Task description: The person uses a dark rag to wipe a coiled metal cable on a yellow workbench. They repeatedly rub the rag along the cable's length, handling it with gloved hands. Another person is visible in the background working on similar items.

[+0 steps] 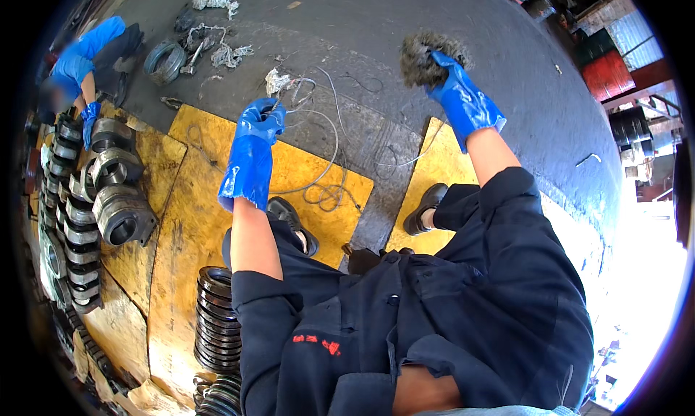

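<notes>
My left hand [260, 123], in a long blue rubber glove, is closed on a thin wire [337, 137]. The wire loops out from the fingers and curves down over the yellow sheet. Out to the right, my right hand [456, 79], gloved the same way, grips a shaggy grey-brown wad of fibres [421, 58] above the dark floor. Its fingers are partly hidden by the wad. Just beyond my left hand lies a crumpled whitish scrap [276, 82].
Yellow sheets [195, 221] cover the floor around my feet. Black ring-shaped parts [217, 322] are stacked beside my left leg. Metal castings [124, 213] stand in rows at left, where a co-worker in blue [79, 65] bends over them. A wire coil [165, 61] lies at far left.
</notes>
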`<state>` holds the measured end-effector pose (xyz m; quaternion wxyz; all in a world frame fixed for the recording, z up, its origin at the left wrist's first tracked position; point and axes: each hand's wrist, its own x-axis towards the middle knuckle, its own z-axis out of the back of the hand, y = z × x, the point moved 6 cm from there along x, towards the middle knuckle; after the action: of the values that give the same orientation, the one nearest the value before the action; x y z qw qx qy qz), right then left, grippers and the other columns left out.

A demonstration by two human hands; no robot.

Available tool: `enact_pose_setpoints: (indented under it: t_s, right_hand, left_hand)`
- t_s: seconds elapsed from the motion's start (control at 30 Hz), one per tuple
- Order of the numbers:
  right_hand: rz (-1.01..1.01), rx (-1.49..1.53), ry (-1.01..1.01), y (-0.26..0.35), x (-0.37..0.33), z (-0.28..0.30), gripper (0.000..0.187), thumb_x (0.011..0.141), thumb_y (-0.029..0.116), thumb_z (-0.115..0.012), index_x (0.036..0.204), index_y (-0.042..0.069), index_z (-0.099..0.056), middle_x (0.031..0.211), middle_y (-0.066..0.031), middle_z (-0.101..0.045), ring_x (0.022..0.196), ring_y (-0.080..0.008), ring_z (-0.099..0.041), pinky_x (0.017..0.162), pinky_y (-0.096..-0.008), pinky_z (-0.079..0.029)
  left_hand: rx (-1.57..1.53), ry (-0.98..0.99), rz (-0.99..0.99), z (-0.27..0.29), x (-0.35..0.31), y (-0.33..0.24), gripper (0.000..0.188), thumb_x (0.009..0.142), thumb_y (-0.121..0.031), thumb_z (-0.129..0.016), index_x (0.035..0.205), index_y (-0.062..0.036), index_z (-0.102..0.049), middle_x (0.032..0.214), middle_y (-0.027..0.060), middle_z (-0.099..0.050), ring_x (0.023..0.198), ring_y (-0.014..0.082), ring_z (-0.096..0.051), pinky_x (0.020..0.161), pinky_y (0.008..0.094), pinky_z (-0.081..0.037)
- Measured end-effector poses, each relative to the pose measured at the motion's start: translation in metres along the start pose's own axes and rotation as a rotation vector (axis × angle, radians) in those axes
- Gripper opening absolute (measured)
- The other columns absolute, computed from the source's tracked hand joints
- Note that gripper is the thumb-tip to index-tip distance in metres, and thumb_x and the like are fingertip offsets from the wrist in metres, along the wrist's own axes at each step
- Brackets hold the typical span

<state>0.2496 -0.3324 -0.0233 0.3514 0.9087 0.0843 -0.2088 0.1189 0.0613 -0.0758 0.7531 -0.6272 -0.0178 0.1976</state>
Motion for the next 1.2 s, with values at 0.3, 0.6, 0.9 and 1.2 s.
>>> enact_pose_setpoints:
  t_s: [0.3,0.6,0.9,1.2]
  right_hand:
    - [0.212,-0.493,0.734,-0.066,0.015,-0.033,0.038,0.084,0.012,-0.072,0.120,0.004,-0.062,0.117,-0.0097,-0.067,0.109,-0.0267,-0.064,0.100,-0.0425,-0.051]
    - [0.389,-2.357,0.900,-0.162,-0.012,-0.155,0.053,0.065,0.025,-0.082,0.114,0.014,-0.065,0.107,-0.0144,-0.070,0.100,-0.0366,-0.066,0.083,-0.0431,-0.054]
    - [0.314,-2.100,0.931,-0.171,0.005,-0.107,0.038,0.072,0.025,-0.077,0.107,0.013,-0.070,0.098,-0.0158,-0.072,0.092,-0.0295,-0.069,0.081,-0.0396,-0.054]
    - [0.291,-1.663,0.600,-0.065,0.063,-0.055,0.050,0.081,0.024,-0.079,0.126,0.008,-0.064,0.121,-0.0045,-0.069,0.111,-0.0164,-0.064,0.102,-0.0307,-0.047]
  left_hand:
    - [-0.061,0.090,-0.100,-0.031,-0.010,-0.006,0.018,0.091,-0.015,-0.069,0.108,-0.0091,-0.069,0.073,-0.0010,-0.064,0.055,0.0067,-0.054,0.046,0.0228,-0.040]
    - [-0.270,0.117,-0.143,-0.037,-0.031,-0.028,0.022,0.089,-0.009,-0.070,0.111,-0.0050,-0.068,0.075,0.0002,-0.064,0.054,0.0063,-0.051,0.047,0.0231,-0.040]
    - [-0.286,0.213,-0.066,-0.020,-0.041,-0.019,0.023,0.086,-0.013,-0.074,0.107,-0.0067,-0.069,0.076,0.0028,-0.065,0.059,0.0088,-0.056,0.047,0.0237,-0.041]
    - [-0.184,0.143,-0.147,-0.031,-0.022,-0.018,0.020,0.087,-0.017,-0.074,0.105,-0.0098,-0.070,0.071,-0.0015,-0.064,0.054,0.0072,-0.054,0.047,0.0232,-0.041]
